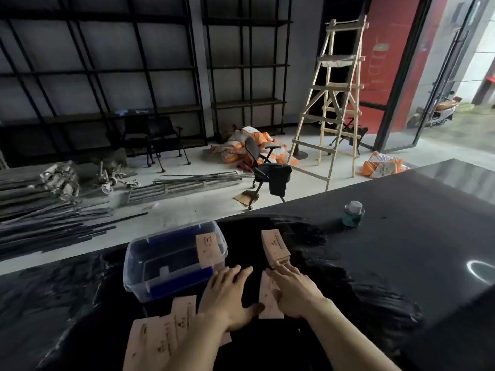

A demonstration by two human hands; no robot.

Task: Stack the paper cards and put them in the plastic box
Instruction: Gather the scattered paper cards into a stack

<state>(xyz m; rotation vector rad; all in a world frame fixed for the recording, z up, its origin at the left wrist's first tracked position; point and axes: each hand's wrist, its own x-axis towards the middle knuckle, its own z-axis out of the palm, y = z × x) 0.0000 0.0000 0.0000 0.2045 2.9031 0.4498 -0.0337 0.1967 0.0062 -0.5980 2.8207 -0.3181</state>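
Note:
A clear plastic box [150, 286] with blue handles stands on the black table, left of centre, and one tan paper card [207, 249] leans inside its right end. A stack of tan cards [276, 249] lies to the right of the box. My left hand [227, 293] rests flat on the table beside the box, fingers spread, with nothing in it. Fingers extended, my right hand [294, 289] lies flat on a single card [267, 295], just below the stack. Several more cards [160, 333] are fanned out near the front edge, partly under my left forearm.
A small green-and-white jar [353, 213] stands on the table [401, 263] at the right. Beyond the table's far edge lie metal rods [53, 220], with an office chair [267, 170], a wooden ladder [337, 95] and orange sacks [241, 145] on the floor.

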